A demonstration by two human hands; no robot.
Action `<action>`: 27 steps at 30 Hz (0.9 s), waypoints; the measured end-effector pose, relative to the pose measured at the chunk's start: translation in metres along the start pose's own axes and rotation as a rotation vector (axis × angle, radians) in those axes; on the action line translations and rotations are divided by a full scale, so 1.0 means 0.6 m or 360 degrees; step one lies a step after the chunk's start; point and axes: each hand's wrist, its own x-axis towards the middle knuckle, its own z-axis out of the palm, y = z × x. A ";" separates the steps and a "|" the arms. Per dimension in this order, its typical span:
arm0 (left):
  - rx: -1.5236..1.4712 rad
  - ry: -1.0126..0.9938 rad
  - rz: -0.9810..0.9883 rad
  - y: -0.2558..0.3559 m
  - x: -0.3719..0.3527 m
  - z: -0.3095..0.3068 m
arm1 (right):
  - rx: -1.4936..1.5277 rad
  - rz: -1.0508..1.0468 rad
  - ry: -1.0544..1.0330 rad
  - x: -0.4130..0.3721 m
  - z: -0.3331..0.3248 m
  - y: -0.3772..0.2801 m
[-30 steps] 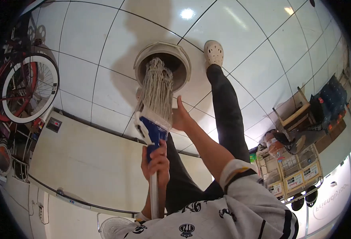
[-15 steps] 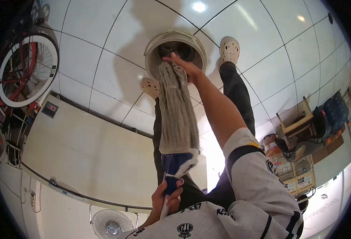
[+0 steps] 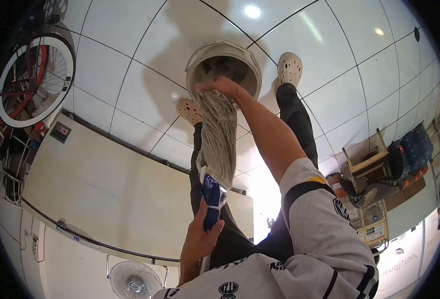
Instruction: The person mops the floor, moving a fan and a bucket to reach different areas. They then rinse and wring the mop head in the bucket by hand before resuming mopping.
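Note:
A string mop with grey strands (image 3: 219,137) and a blue clamp (image 3: 213,197) stretches between my two hands. My left hand (image 3: 200,240) is closed round the handle just below the clamp. Up at the far end, my right hand (image 3: 221,88) grips the bunched strand ends, its fingers partly hidden by the strands. Right behind that hand stands a white bucket (image 3: 255,82), dark inside, its handle lying along the rim. The strands hang slightly twisted, spread loosely near the clamp.
My feet in beige clogs (image 3: 290,70) stand either side of the bucket on white floor tiles (image 3: 175,45). A bicycle wheel (image 3: 70,74) is at left, above a pale counter panel (image 3: 110,159). A fan (image 3: 134,284) sits at lower left; a wooden chair (image 3: 367,162) stands at right.
The blue clamp has turned, and the strands have gone from straight to slightly twisted. My right hand has come down a little toward me, and my left hand has shifted its hold.

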 end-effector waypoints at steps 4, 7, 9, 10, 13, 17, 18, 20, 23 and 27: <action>-0.1054 0.0169 -0.0226 -0.009 0.025 -0.023 | 0.0282 -0.0204 0.0163 -0.025 0.006 0.020; -0.1942 0.0187 -0.0354 -0.027 0.040 -0.031 | 0.0832 -0.0186 0.0021 0.002 0.016 0.067; -0.2602 -0.0046 -0.0354 -0.049 0.067 -0.007 | 0.1162 -0.0189 0.0010 -0.013 0.022 0.064; -0.2925 -0.0185 -0.0357 -0.061 0.084 0.009 | 0.1200 -0.0066 -0.0028 -0.014 0.020 0.063; -0.3733 -0.0506 -0.0339 -0.080 0.112 0.047 | 0.1193 0.0241 -0.0105 -0.026 0.013 0.062; -0.3449 -0.0215 -0.0202 -0.078 0.112 0.031 | 0.1008 0.0160 0.0003 -0.038 0.012 0.053; -0.3275 -0.0254 -0.0158 -0.087 0.119 0.025 | 0.0961 0.0088 0.0063 -0.040 0.011 0.053; -0.2934 -0.0241 -0.0102 -0.104 0.131 0.014 | 0.0964 -0.0099 0.0103 -0.027 0.015 0.064; -0.2638 -0.0168 -0.0090 -0.097 0.141 0.003 | 0.0793 -0.0082 0.0154 -0.003 0.009 0.061; -0.2274 0.0029 -0.0062 -0.072 0.152 -0.009 | 0.0317 0.0136 0.0395 -0.002 0.013 0.023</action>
